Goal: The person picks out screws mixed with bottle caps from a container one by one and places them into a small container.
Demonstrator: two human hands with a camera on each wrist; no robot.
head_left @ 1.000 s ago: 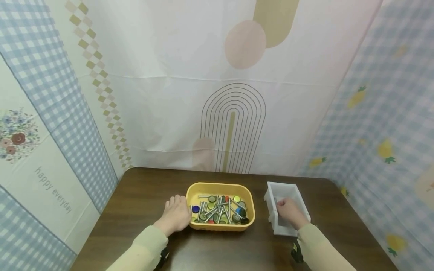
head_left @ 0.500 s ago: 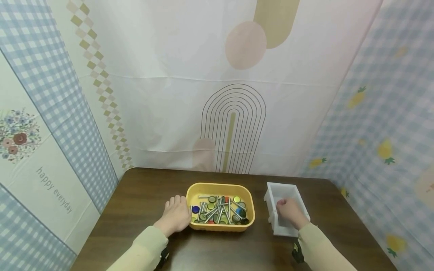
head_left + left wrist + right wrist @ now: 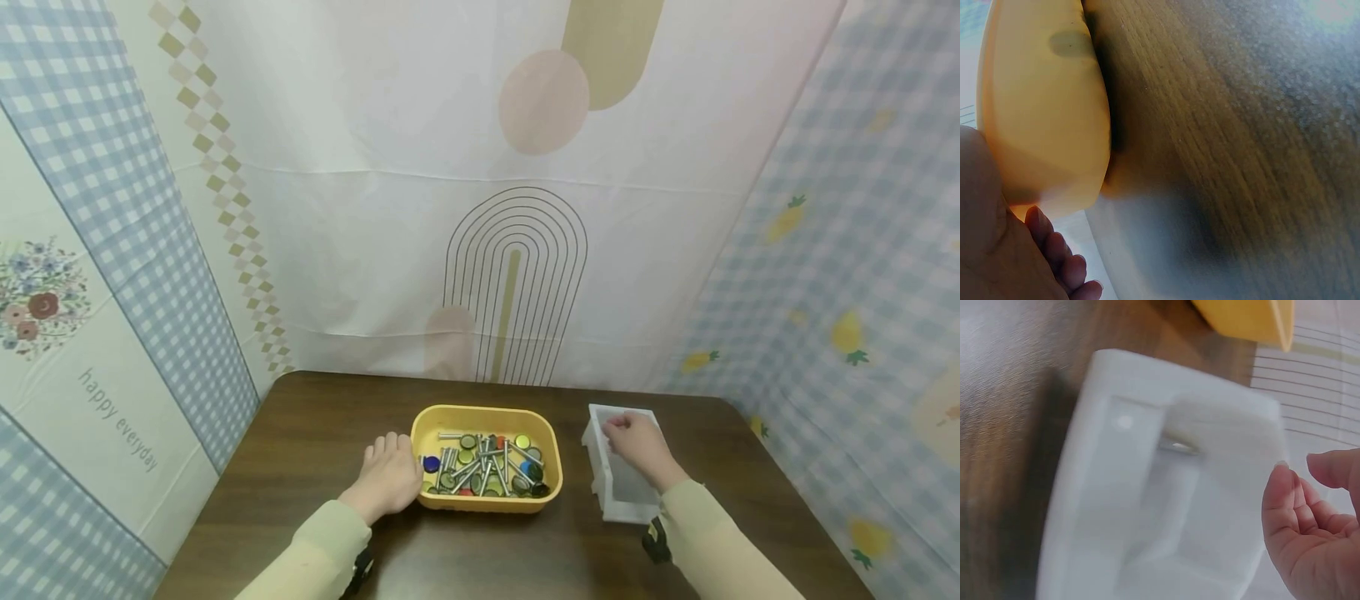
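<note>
My left hand (image 3: 388,475) grips the left end of a yellow plastic tub (image 3: 491,505). In the left wrist view its thumb side lies over the rim and the fingertips (image 3: 1057,247) meet the outer wall. Inside the tub lie a heap of silver bolts (image 3: 486,479) and several coloured bottle caps (image 3: 522,441). My right hand (image 3: 639,446) is raised over the white bin (image 3: 609,492), holding nothing. Its thumb and forefinger stand apart in the right wrist view, the other fingers loosely bent. Down in the bin shows a blurred silvery metal piece (image 3: 1179,446).
Both containers stand on a dark brown wooden table (image 3: 330,417), with a strip of tabletop between them. A white patterned cloth (image 3: 360,250) hangs behind the table's far edge. Blue checked cloths (image 3: 795,333) hang at both sides.
My right hand had a silver bolt in its fingers inside the white bin, then let it go. It has since lifted up and slightly away. The left hand has stayed at the tub.
</note>
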